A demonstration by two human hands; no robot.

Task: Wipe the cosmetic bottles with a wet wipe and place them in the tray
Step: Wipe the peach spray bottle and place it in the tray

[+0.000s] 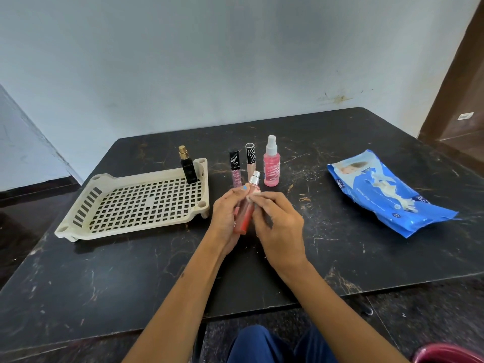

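My left hand point(225, 218) grips a slim pink-red spray bottle point(245, 213) with a silver top, held tilted above the table. My right hand point(277, 226) presses a small white wet wipe point(253, 197) against the bottle's upper part. A cream perforated tray point(136, 203) lies to the left with a black perfume bottle point(188, 167) standing in its far right corner. Behind my hands stand a pink lip gloss tube point(235, 169), a beige concealer tube point(250, 161) and a pink spray bottle point(271, 163) with a clear cap.
A blue pack of wet wipes point(387, 192) lies on the right of the black marble table point(131, 271). A wall runs behind the table. A red object point(450, 353) shows at the bottom right corner, and my blue-clad knee point(262, 344) sits under the table's near edge.
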